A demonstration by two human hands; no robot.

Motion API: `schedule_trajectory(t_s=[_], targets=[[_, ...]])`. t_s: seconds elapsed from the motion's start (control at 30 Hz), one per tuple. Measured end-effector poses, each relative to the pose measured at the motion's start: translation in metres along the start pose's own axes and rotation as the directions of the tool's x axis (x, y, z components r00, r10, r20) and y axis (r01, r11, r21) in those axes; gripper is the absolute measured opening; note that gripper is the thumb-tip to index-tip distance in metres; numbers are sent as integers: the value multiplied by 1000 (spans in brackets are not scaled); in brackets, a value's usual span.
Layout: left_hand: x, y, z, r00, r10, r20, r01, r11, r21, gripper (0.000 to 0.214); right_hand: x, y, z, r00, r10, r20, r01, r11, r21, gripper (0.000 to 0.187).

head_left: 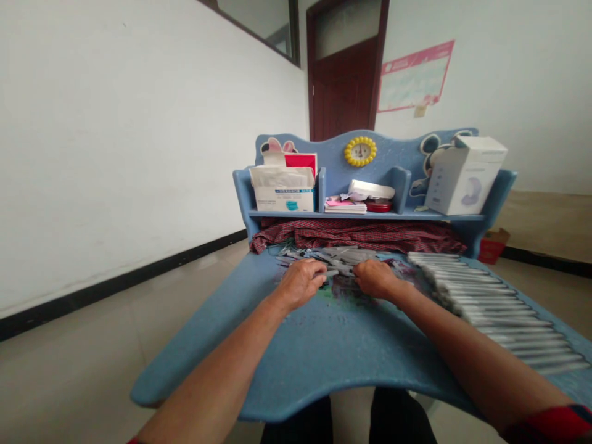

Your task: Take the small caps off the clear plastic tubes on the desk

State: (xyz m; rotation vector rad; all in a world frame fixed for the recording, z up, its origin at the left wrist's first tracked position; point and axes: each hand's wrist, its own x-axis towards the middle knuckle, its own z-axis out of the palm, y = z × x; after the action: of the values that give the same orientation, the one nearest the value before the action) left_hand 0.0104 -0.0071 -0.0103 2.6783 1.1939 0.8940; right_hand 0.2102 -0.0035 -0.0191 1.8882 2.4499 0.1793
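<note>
My left hand point(301, 282) is closed around a pale pen point(331, 273), whose whitish end sticks out to the right of the fingers. My right hand point(375, 279) has its fingers curled at the near right edge of a loose pile of pens and pen parts point(345, 254). What those fingers pinch, if anything, is hidden. Beyond both hands, the pile spreads crosswise in grey, white and dark pieces. To the right of my right forearm, many grey-white pens point(494, 302) lie side by side in a long row.
The blue desk point(296, 351) has a curved front edge. Along its back lies a checked red cloth point(361, 234) under a shelf. The shelf holds a mask box point(284, 199), small items beside a red tin point(379, 205), and a tall white box point(467, 176). A wall stands left.
</note>
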Motion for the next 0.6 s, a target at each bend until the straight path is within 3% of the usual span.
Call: schedule_trajectory(t_s=[0.6], targets=[[0, -1, 1, 999, 15, 39, -16, 1000, 21, 12, -4, -2, -3, 1000, 1, 5, -1, 1000, 7, 31]])
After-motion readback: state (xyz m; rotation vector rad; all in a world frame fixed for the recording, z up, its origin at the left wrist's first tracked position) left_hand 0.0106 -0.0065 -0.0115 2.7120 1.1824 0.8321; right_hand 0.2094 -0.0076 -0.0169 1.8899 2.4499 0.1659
